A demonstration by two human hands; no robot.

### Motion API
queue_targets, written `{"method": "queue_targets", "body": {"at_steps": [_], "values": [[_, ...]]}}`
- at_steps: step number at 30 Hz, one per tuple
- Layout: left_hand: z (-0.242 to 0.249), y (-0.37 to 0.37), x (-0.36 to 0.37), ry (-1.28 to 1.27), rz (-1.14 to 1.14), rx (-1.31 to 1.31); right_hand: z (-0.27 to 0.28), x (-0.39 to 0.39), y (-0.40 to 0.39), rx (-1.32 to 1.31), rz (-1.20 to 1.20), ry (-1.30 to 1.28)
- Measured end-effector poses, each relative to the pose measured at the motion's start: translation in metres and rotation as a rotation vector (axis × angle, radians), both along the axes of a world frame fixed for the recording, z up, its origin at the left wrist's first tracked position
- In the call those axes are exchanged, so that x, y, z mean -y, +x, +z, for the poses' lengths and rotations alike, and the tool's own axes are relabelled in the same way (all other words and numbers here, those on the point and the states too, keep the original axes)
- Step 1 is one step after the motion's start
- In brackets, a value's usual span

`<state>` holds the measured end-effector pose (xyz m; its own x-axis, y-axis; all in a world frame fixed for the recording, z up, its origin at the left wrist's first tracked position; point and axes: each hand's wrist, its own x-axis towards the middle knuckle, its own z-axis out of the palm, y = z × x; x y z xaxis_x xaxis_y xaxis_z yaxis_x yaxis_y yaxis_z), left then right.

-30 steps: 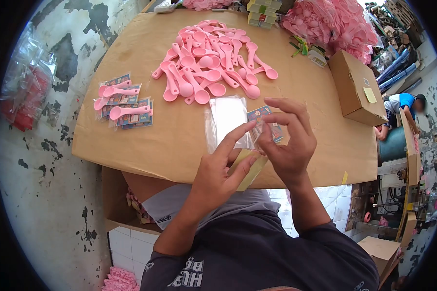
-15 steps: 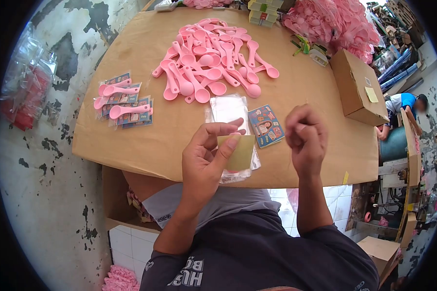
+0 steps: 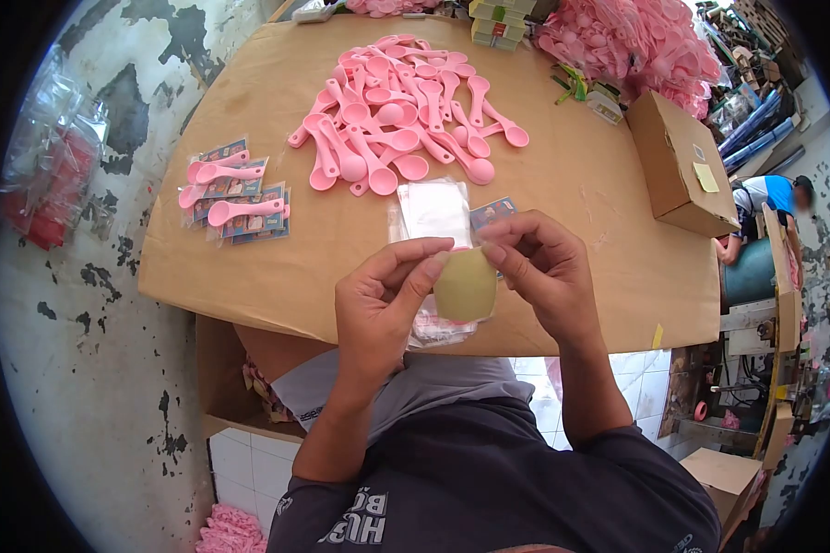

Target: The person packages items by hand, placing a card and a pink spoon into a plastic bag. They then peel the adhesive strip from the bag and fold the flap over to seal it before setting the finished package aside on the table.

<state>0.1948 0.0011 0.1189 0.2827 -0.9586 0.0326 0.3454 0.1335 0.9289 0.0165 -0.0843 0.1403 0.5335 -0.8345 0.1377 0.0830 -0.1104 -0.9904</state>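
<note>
A small card [image 3: 466, 288] with a plain olive-yellow side showing is held up in front of me, slightly bowed. My left hand [image 3: 385, 293] pinches its upper left corner between thumb and fingers. At the upper right corner, my right hand [image 3: 549, 281] closes thumb and fingertips on the same card. Below and behind it lies a stack of clear plastic bags [image 3: 433, 210]. Partly hidden by my right hand, blue printed cards [image 3: 494, 212] rest beside the bags.
A heap of pink measuring spoons [image 3: 397, 111] covers the table's [image 3: 563, 184] far middle. Packed spoons with cards [image 3: 240, 207] lie at left. A cardboard box [image 3: 678, 166] stands at right, near bulging bags of pink spoons [image 3: 627, 46]. Another person [image 3: 770, 203] is beyond.
My right hand has moved left and down from above the table to the card and taken its right corner. The card, flat before, is now bowed.
</note>
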Motion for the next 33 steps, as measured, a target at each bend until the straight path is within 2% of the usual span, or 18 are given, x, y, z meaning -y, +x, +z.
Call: {"method": "queue_targets", "body": {"at_steps": [3,8,12,14,18,20,21,23,25,27,28,30,32,33], "values": [[0.0,0.0,-0.001,-0.075,0.022,0.077,-0.001,0.001,-0.002,0.072,0.016,0.122],[-0.008,0.008,-0.004,-0.232,-0.015,0.155,0.0,0.003,-0.005,0.147,0.087,0.053],[-0.005,0.01,-0.005,-0.218,0.0,0.163,0.0,0.005,-0.005,0.129,0.077,0.009],[-0.013,0.013,-0.003,-0.337,-0.032,0.109,-0.001,0.009,-0.008,0.152,0.143,-0.042],[-0.002,0.001,-0.008,-0.16,0.003,0.107,0.002,-0.004,0.004,0.099,0.104,-0.082],[0.006,-0.003,-0.006,-0.113,-0.042,-0.113,0.0,-0.008,0.009,0.151,0.001,-0.06],[0.007,0.002,-0.008,-0.109,-0.015,-0.102,0.0,-0.009,0.009,0.162,0.028,-0.053],[0.007,0.01,-0.011,0.022,-0.209,0.068,0.002,-0.011,0.009,0.202,0.03,-0.066],[0.009,0.016,-0.012,0.031,-0.235,0.116,0.003,-0.011,0.009,0.207,0.013,-0.083],[-0.001,0.022,-0.009,-0.299,0.001,0.542,0.001,-0.005,0.0,0.025,-0.008,-0.222],[0.004,0.029,-0.009,-0.35,0.144,0.635,0.002,0.002,-0.006,0.026,-0.003,-0.22],[0.018,0.06,-0.01,-0.497,0.404,0.966,0.004,0.017,-0.018,-0.173,-0.152,-0.425],[0.016,0.096,-0.013,-0.388,0.655,1.175,0.008,0.023,-0.025,-0.154,-0.22,-0.392],[0.019,0.109,-0.012,-0.252,0.671,1.216,0.009,0.025,-0.029,-0.135,-0.289,-0.356]]}}
